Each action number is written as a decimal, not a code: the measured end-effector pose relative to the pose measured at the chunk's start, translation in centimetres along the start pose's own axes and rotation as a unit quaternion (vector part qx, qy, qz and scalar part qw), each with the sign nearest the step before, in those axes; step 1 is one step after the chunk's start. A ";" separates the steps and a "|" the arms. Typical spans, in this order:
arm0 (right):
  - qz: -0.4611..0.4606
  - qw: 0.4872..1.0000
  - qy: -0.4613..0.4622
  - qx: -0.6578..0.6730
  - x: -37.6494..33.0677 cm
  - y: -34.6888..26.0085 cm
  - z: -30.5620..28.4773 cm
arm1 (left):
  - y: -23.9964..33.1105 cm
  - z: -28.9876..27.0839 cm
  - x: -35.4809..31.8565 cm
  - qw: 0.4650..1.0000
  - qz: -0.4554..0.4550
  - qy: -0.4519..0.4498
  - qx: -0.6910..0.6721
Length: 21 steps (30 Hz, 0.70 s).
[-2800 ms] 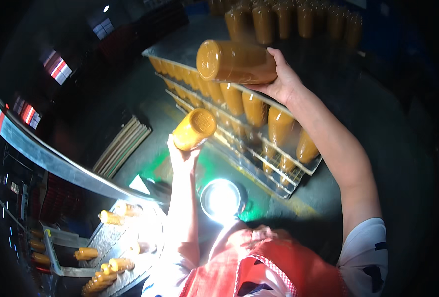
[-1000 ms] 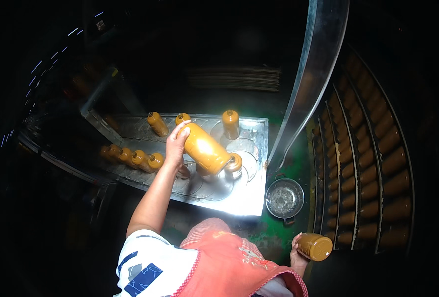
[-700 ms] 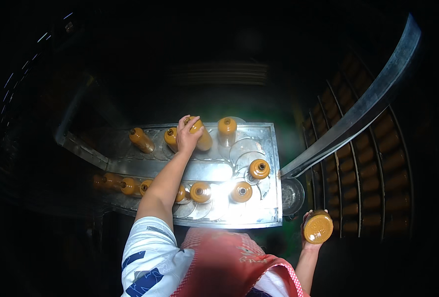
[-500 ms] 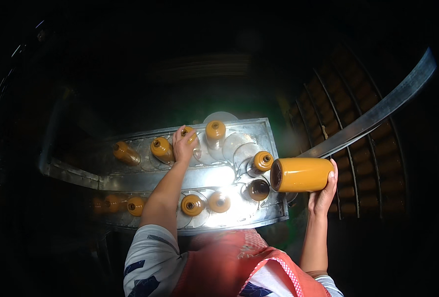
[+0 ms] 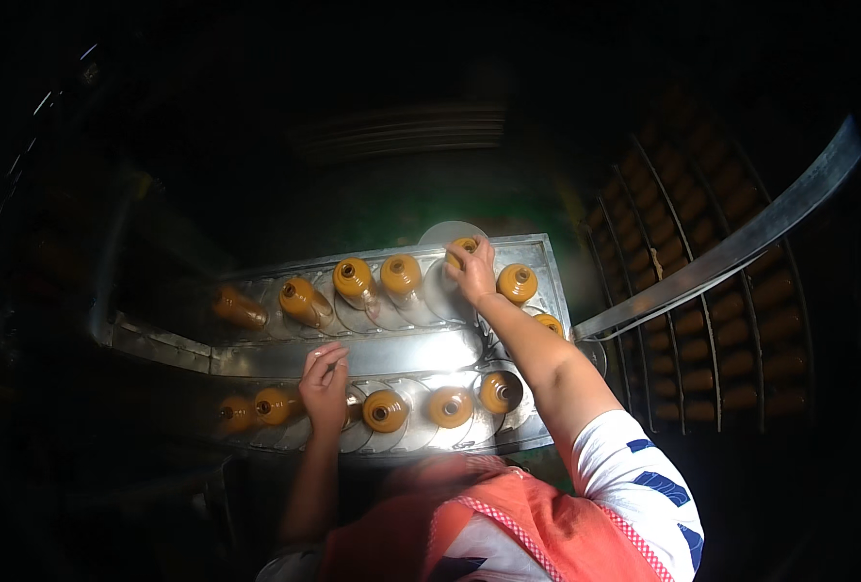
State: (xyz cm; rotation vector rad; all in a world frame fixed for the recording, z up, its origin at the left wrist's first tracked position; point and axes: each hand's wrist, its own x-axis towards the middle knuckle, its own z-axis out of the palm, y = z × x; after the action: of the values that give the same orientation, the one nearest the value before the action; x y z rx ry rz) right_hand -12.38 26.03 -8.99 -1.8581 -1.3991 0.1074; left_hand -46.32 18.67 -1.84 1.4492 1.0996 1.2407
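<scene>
Glossy amber bottles with narrow necks stand in two rows on a metal conveyor [image 5: 401, 351]. My right hand [image 5: 473, 272] reaches across to the far row, its fingers closed around the neck end of a bottle [image 5: 461, 248]. My left hand [image 5: 325, 383] hovers by the near row with loosely bent fingers and nothing visible in them. Beside its wrist a bottle is mostly hidden; an amber bottle [image 5: 385, 411] stands to the right of it. At the near row's right end, another bottle [image 5: 501, 392] shows a dark round end.
A curved metal rail [image 5: 731, 242] sweeps up from the conveyor's right end. Beyond it, a dark rack [image 5: 682, 320] with metal bars holds rows of amber bottles. A low metal side wall [image 5: 159, 344] bounds the left. The surroundings are very dark.
My right hand no longer holds the bottle sideways at the right; it has moved to a far-row bottle. My left hand has left its far-row bottle and drawn back toward me.
</scene>
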 end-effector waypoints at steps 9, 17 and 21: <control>-0.020 0.943 -0.174 0.282 -4.5 -3.5 -16.1 | 8.7 15.0 -9.5 0.974 -0.040 -0.204 -0.092; 0.243 0.903 -0.023 0.355 -26.4 10.1 -40.7 | 10.7 27.9 -16.6 0.957 -0.012 -0.290 -0.017; 0.377 0.865 0.098 0.317 -38.0 15.1 -50.9 | 13.6 33.4 -21.1 0.941 -0.038 -0.335 -0.024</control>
State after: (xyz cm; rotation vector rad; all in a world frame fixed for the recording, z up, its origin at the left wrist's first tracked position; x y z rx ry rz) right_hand 9.96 -34.28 2.09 -1.6619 -0.3419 0.6657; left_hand -14.33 -7.39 4.67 1.5994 0.6412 0.6234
